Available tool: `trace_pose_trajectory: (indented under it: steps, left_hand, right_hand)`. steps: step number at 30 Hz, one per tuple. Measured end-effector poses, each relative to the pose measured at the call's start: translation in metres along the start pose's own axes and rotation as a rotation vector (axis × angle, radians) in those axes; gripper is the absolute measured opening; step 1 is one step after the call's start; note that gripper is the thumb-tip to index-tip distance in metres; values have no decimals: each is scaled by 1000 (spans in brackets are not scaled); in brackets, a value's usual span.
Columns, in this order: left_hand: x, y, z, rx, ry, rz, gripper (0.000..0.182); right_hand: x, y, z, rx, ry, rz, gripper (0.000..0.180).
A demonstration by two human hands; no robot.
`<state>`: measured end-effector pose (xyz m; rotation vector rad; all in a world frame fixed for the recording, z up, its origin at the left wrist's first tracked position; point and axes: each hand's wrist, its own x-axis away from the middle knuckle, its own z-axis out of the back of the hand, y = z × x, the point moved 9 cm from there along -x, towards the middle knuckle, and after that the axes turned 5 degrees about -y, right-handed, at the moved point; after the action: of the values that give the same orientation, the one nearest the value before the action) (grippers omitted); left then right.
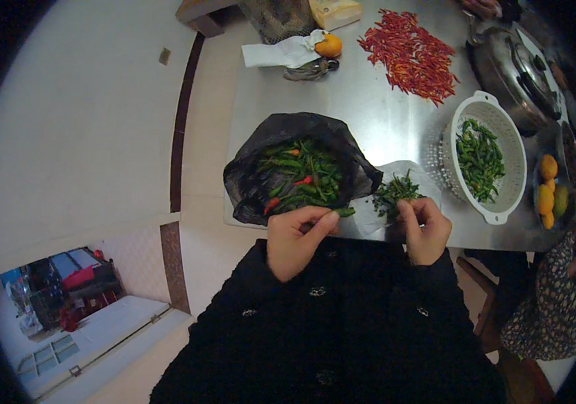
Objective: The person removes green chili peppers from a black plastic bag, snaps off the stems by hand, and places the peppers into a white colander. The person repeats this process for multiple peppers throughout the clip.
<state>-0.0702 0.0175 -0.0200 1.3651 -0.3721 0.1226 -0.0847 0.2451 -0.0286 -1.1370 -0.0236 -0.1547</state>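
Note:
My left hand (pixel 299 237) pinches a green chili pepper (pixel 343 212) between thumb and forefinger at the near rim of a black plastic bag (pixel 288 125). Inside the open bag lie many green chilies (pixel 313 166) and a few red ones. My right hand (pixel 427 230) has its thumb and forefinger tips together, close to a pile of green chili stems (pixel 398 192). Any stem between those fingertips is too small to make out. The pile rests on a white paper or plastic sheet (pixel 432 183). To the right, a white colander (pixel 514 146) contains green chilies (pixel 477 161).
On the metal table (pixel 369 131), red chilies (pixel 414 55) are spread at the back. A lidded metal pot (pixel 505 76) and yellow-orange fruit (pixel 546 197) stand right. An orange fruit (pixel 329 45) sits by white tissue (pixel 278 53). Another person's patterned sleeve (pixel 553 298) shows at lower right.

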Motion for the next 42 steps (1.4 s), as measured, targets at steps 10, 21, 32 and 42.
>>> trace_pose_trajectory:
  steps: [10, 21, 32, 42]
  left_hand:
    - [-13, 17, -24, -40, -67, 142, 18]
    - [-46, 71, -66, 72, -200, -150, 39]
    - [11, -4, 58, 36, 259, -71, 17]
    - [12, -8, 80, -333, 407, -137, 16]
  right_hand:
    - [5, -1, -6, 134, -138, 79, 15]
    - [13, -5, -24, 9, -284, 70, 12]
    - [-35, -38, 0, 575, -65, 349, 22]
    - [-103, 29, -16, 1463, 120, 162, 41]
